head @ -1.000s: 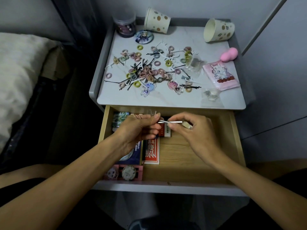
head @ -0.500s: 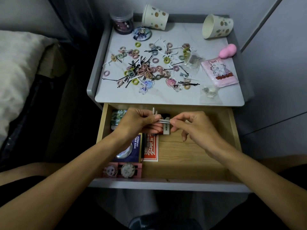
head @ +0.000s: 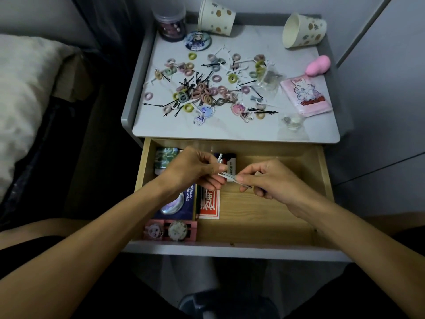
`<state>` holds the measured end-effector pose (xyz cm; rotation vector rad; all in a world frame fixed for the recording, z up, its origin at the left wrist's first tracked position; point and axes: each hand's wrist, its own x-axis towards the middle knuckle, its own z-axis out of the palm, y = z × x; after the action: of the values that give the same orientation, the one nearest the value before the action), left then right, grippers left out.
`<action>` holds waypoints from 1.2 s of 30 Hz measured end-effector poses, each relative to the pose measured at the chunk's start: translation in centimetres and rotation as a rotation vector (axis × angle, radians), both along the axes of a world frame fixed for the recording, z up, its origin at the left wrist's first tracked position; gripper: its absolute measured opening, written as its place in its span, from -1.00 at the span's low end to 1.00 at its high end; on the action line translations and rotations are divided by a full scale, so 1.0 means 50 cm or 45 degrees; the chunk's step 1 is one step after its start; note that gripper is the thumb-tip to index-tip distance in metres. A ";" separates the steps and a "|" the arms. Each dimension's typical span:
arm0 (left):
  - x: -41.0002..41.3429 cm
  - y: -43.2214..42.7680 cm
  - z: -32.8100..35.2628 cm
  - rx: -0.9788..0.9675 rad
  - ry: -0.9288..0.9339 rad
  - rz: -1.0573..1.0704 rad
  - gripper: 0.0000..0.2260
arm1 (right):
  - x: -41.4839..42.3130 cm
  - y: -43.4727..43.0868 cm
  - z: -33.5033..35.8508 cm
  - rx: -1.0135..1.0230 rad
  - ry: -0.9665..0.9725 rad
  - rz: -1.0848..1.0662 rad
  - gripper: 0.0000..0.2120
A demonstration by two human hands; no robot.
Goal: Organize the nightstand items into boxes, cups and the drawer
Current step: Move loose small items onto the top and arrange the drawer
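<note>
Over the open wooden drawer (head: 264, 210), my left hand (head: 193, 169) pinches a small bundle of thin white strips (head: 224, 174). My right hand (head: 269, 178) pinches the other end of one of those strips. On the nightstand top (head: 230, 130) lie several small hair ties (head: 204, 90), black bobby pins (head: 263, 110) and white strips, all mixed together. Two dotted paper cups lie on their sides at the back, one in the middle (head: 217, 18) and one at the right (head: 303, 29).
The drawer's left side holds a blue box (head: 181, 203), a red card pack (head: 210, 204), a pink tray of badges (head: 170, 230) and a green roll (head: 165, 157). On top sit a clear jar (head: 171, 24), round badge (head: 197, 40), pink packet (head: 304, 95), pink sponge (head: 318, 66) and acrylic charms (head: 203, 113).
My right hand has slid down and right along the strip, away from the left hand. The left hand keeps its hold on the bundle over the drawer.
</note>
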<state>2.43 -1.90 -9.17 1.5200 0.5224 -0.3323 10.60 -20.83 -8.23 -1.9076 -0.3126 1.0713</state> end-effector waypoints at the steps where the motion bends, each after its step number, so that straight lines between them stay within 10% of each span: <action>1: 0.000 0.001 -0.001 0.025 0.008 0.010 -0.90 | -0.002 0.000 -0.004 -0.002 0.006 -0.013 -0.88; 25: 0.013 -0.004 -0.026 0.100 0.079 0.130 -0.87 | 0.014 -0.025 -0.096 -0.053 0.143 -0.105 -0.87; 33: -0.003 0.035 0.001 1.646 0.103 -0.305 -0.75 | 0.036 -0.045 -0.163 -0.221 0.148 -0.556 -0.93; 36: -0.031 0.069 0.014 1.858 0.312 -0.232 -0.63 | 0.021 -0.012 -0.166 -0.234 0.118 -0.637 -0.92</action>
<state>0.85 1.57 -8.46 2.9706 0.9008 -0.2691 11.65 -21.45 -16.53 -1.9439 0.3143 0.8632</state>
